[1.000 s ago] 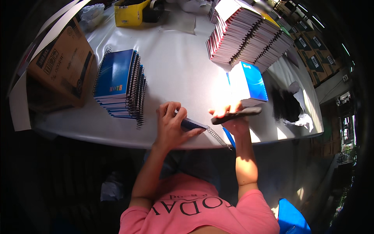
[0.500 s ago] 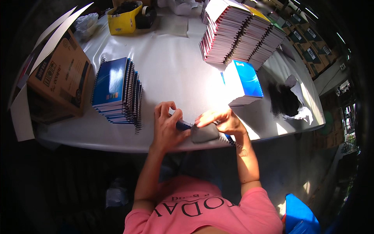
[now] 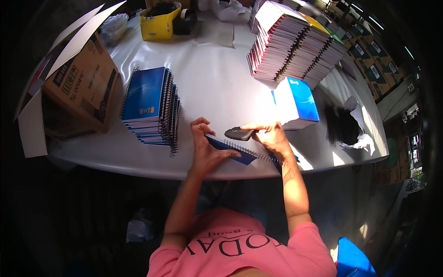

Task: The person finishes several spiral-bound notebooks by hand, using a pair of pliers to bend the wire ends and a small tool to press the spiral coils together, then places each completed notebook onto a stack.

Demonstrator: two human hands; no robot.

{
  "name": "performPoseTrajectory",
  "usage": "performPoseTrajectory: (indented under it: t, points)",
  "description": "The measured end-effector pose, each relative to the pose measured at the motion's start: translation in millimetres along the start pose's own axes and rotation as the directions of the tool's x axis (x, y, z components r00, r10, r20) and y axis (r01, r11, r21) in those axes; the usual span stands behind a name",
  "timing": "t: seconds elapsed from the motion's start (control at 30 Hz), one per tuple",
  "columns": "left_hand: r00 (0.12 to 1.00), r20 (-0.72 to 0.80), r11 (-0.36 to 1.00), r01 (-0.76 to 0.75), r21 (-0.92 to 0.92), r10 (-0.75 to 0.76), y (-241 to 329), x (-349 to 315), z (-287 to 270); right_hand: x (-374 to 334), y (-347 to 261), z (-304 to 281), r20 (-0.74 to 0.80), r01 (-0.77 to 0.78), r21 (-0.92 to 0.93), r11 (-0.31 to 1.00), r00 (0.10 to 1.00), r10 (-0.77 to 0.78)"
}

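The blue notebook [image 3: 245,159] was near the front edge of the white table [image 3: 207,99], between the two hands and tilted, its coiled edge turned upward. The left hand [image 3: 206,150] was curled around it, thumb on the near cover and fingers on the far side. The right hand [image 3: 271,137] held a dark rounded tool [image 3: 238,134] between thumb and fingers, right by the metal coil [image 3: 253,153] (whether the two touched, I could not tell). That coil ran along the edge of the pages and on toward the right wrist, where its end was partly hidden. The likeliest trouble, as I judged it, lay there: were the tool to press on the coil at a slant, a loop could miss its hole, bend, or tear the paper beside it. A slack left grip might let the cover and pages slide over one another, putting the holes out of line. The coil's far end could also snag on the wrist if that arm drew back carelessly. With the notebook held so close to the table's edge, a slip could send it to the floor. The stack of blue notebooks [image 3: 144,92] to the left seemed a smaller worry, though its uneven pile might slide if a forearm knocked it.
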State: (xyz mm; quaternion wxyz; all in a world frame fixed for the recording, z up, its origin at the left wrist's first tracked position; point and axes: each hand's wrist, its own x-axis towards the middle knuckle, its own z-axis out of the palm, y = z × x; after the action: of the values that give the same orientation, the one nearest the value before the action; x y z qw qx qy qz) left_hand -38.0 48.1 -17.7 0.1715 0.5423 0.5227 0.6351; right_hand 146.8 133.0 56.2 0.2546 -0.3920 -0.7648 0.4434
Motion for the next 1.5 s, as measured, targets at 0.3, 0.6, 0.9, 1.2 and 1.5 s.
performPoseTrajectory:
  t: [0.3,0.6,0.9,1.2,1.5]
  points:
    - [0.992,0.057,0.985,0.117,-0.123,-0.111,-7.7,0.8,0.7,3.5,-12.2,10.2,0.138,0.221,0.504,0.835,0.934,-0.330]
    - [0.980,0.139,0.978,0.158,-0.139,-0.139,1.2,0.4,-6.7,12.4,-19.2,24.7,0.256,0.078,0.195,0.978,0.958,-0.127]
    - [0.957,0.161,0.914,0.279,-0.294,-0.240,11.3,3.7,-10.9,-1.6,15.8,-2.0,-0.207,0.065,-0.331,0.941,0.968,-0.139]
    - [0.942,-0.096,0.882,0.262,-0.392,-0.322,52.3,-4.1,-12.2,-129.6,61.0,14.9,-0.385,-0.210,-0.790,0.575,0.901,-0.199]
    - [0.955,-0.246,0.984,-0.147,0.098,0.167,68.5,-9.5,-2.0,-100.9,-66.5,48.4,-0.307,0.205,-0.484,0.851,0.871,-0.384]
